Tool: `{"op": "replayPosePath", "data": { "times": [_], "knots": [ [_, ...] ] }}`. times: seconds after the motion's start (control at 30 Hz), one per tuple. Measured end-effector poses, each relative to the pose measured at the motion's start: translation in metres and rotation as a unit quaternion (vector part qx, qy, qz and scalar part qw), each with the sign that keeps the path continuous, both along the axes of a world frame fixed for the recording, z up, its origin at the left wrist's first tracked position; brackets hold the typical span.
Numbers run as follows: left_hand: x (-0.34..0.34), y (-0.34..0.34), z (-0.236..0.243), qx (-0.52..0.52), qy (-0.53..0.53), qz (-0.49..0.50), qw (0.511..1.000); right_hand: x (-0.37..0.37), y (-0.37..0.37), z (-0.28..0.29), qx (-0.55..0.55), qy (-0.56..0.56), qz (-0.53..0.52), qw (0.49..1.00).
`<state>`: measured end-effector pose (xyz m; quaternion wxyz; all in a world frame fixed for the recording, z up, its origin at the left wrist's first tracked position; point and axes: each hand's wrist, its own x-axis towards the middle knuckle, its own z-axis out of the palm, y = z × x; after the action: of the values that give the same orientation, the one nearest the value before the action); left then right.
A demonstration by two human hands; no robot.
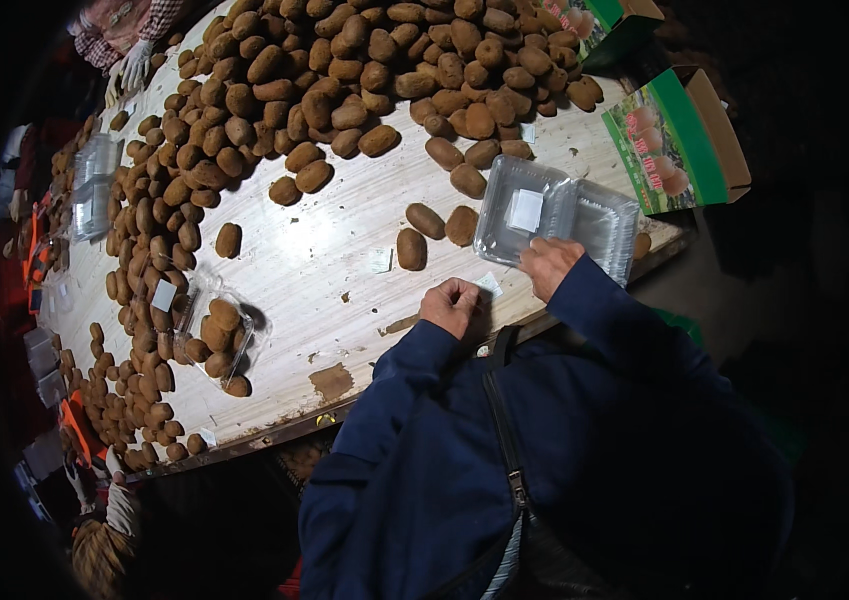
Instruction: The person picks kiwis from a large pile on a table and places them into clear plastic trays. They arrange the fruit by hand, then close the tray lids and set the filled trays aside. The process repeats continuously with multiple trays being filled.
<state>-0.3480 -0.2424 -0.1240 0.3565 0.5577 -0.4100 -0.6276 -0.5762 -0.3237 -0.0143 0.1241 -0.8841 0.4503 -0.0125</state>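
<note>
My left hand (450,306) is closed near the table's front edge, thumb and fingertips pressed together. A small white paper slip (489,284) lies right beside its fingertips; whether the fingers hold anything is hidden. To the right, an open clear plastic clamshell box (592,215) lies on the table with its two halves spread. A white paper square (525,210) sits in its left half. My right hand (550,266) is closed on the near side of this box, fingers curled over its edge. Three loose kiwifruit (411,249) rest just left of the box.
A large heap of kiwifruit (344,75) covers the table's far and left parts. Another clear box (214,330) holds several kiwifruit. Stacked clear boxes (92,190) stand far left. A green printed carton (679,145) stands at the right edge. Another person's gloved hand (134,65) is at upper left.
</note>
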Motion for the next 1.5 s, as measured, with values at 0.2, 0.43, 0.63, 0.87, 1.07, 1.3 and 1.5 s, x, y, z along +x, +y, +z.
{"op": "replayPosePath", "data": {
  "times": [0.2,0.43,0.63,0.87,1.07,1.3,1.5],
  "knots": [
    [-0.013,-0.012,-0.008,-0.009,0.031,0.009,0.999,-0.006,-0.007,0.011,0.039,-0.045,-0.003,0.998],
    [-0.033,-0.038,-0.001,0.027,0.058,0.041,0.997,-0.005,-0.014,0.017,0.043,-0.075,-0.009,0.996],
    [-0.046,-0.064,0.006,0.062,-0.069,0.039,0.995,-0.005,-0.014,0.02,0.043,-0.052,-0.018,0.998],
    [-0.046,-0.074,0.012,0.152,-0.027,0.035,0.987,-0.012,-0.018,0.054,-0.037,-0.119,-0.119,0.985],
    [-0.051,-0.074,0.006,0.172,0.053,0.063,0.982,-0.043,-0.068,0.148,-0.074,-0.299,-0.318,0.897],
    [0.005,-0.043,0.093,-0.172,-0.05,0.298,0.938,0.018,-0.056,0.149,0.148,-0.473,-0.227,0.839],
    [0.058,0.01,0.178,-0.351,-0.289,0.175,0.873,0.138,-0.025,0.08,0.337,-0.496,-0.15,0.786]
  ]
}}
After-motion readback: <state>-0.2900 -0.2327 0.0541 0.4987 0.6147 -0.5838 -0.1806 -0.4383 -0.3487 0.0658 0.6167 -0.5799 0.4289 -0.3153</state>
